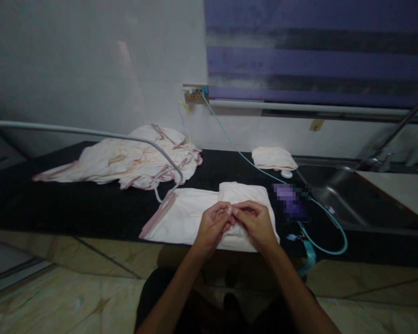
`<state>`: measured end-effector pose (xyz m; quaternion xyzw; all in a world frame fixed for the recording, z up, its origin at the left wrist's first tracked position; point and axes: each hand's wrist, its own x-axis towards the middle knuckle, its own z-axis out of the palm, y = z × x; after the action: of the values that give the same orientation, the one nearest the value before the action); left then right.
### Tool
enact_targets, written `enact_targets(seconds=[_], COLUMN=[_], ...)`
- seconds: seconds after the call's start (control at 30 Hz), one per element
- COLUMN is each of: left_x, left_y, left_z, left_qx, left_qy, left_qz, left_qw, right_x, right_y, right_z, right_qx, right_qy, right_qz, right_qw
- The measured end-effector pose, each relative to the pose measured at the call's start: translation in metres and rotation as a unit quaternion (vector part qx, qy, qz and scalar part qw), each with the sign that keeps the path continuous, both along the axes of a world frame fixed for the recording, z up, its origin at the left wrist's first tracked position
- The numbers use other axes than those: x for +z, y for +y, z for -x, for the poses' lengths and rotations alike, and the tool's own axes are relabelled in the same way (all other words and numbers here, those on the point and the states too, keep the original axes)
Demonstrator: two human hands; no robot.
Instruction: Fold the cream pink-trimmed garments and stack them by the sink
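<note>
My left hand [216,225] and my right hand [254,221] meet over a partly folded white cloth [191,211] with a pink edge. Their fingertips are pinched together and touch each other. Whatever may be between the fingers is too small or hidden to make out. On its right side the cloth is folded over into a thicker layer, directly beneath the hands. The left part lies flat in a single lower layer, its pink trim slanting toward the front edge of the black counter [90,208].
A crumpled heap of pink-edged cloth [135,157] lies at back left. A folded cloth [274,158] and a round white object [286,174] sit before the sink [348,195]. Near the right hand are a phone [290,202] and a teal cable [226,132]. A grey cable [125,137] arches across the left.
</note>
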<state>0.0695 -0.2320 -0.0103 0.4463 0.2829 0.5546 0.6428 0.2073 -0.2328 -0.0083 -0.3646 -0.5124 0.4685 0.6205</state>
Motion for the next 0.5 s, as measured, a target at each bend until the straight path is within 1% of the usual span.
enact_targets(seconds=[0.2,0.27,0.33,0.4,0.43,0.5], left_x=[-0.003,-0.002,0.001,0.006,0.008,0.011], left_y=[0.002,0.004,0.006,0.005,0.003,-0.003], left_z=[0.0,0.001,0.003,0.004,0.005,0.006], left_qx=[0.009,0.017,0.031,0.057,0.072,0.093], left_qy=[0.008,0.037,0.09,0.163,0.206,0.299], left_qz=[-0.01,-0.016,-0.034,-0.074,-0.098,-0.161], left_qw=[1.0,0.999,0.995,0.982,0.971,0.936], right_x=[0.0,0.002,0.005,0.008,0.009,0.012], right_y=[0.001,0.001,-0.001,-0.001,-0.002,-0.002], right_z=[0.0,-0.001,-0.003,-0.006,-0.009,-0.017], right_qx=[0.008,0.005,-0.017,-0.053,-0.071,-0.099], right_qy=[-0.011,-0.033,-0.068,-0.108,-0.126,-0.157], right_qz=[0.009,0.0,-0.015,-0.033,-0.04,-0.049], right_qw=[1.0,0.999,0.997,0.992,0.989,0.981])
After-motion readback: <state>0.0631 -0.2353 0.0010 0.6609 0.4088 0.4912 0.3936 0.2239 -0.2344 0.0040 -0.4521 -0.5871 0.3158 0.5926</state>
